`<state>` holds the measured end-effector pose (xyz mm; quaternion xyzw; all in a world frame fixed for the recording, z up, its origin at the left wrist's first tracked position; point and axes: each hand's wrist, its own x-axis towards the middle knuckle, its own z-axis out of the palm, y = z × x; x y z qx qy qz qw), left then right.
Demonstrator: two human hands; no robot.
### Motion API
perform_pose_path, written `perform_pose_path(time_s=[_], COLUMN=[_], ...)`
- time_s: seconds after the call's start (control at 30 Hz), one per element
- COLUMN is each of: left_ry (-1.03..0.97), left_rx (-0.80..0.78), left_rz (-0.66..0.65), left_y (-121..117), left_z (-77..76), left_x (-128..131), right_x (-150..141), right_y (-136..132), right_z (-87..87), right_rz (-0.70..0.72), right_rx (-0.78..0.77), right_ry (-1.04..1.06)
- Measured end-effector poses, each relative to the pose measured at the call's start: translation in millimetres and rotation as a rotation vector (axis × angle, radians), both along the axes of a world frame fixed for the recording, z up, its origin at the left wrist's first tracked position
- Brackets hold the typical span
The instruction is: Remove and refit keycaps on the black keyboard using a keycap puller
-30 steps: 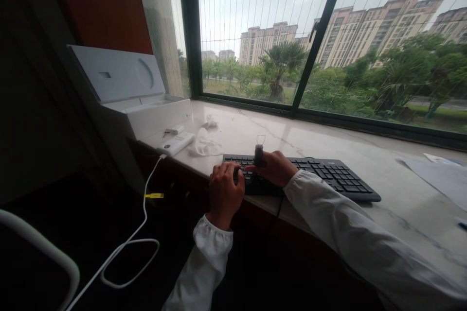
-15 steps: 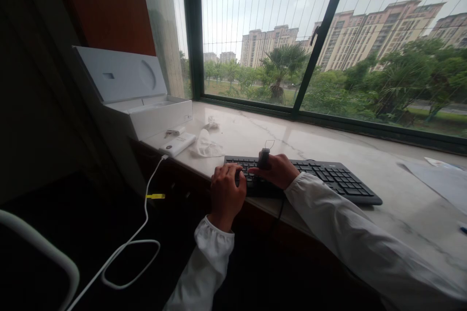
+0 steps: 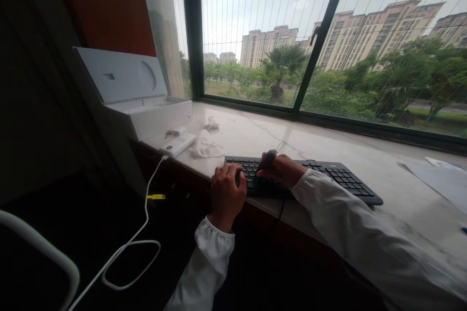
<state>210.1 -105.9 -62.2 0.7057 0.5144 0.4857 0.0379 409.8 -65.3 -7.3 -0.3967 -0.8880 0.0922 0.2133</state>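
A black keyboard (image 3: 337, 178) lies along the near edge of the marble-patterned sill. My left hand (image 3: 228, 189) grips its left end, the fingers curled over the top keys and the thumb bent at the near side. Above the keys, my right hand (image 3: 282, 170) is closed around a short black keycap puller (image 3: 267, 159). Thin wire loops stick out of its upper end, tilted up to the right. The lower end points down at the keys, partly hidden by my fingers.
An open white box (image 3: 156, 117) stands at the left. Near it lie a white power bank (image 3: 178, 146) with a white cable (image 3: 147, 204) hanging off the edge, and crumpled white material (image 3: 207, 146). Papers (image 3: 434, 180) lie at the right. A window frame (image 3: 251, 105) bounds the back.
My right hand has shifted slightly to the right, and the keycap puller has gone from near upright to leaning right. My left hand stays in place on the keyboard.
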Motion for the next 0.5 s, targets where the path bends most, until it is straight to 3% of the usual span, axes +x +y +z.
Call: perform_pose_path(time_s=[0.2, 0.5], left_ry=[-0.001, 0.011], left_rx=[0.010, 0.004], left_rz=[0.002, -0.001], left_y=[0, -1], left_z=[0.6, 1.5], left_x=[1, 1], right_x=[-4, -2], right_y=[-1, 1], right_z=[-4.9, -23.1], right_rz=[-0.128, -0.132], right_rx=[-0.004, 0.192], right_ry=[0.074, 0.092])
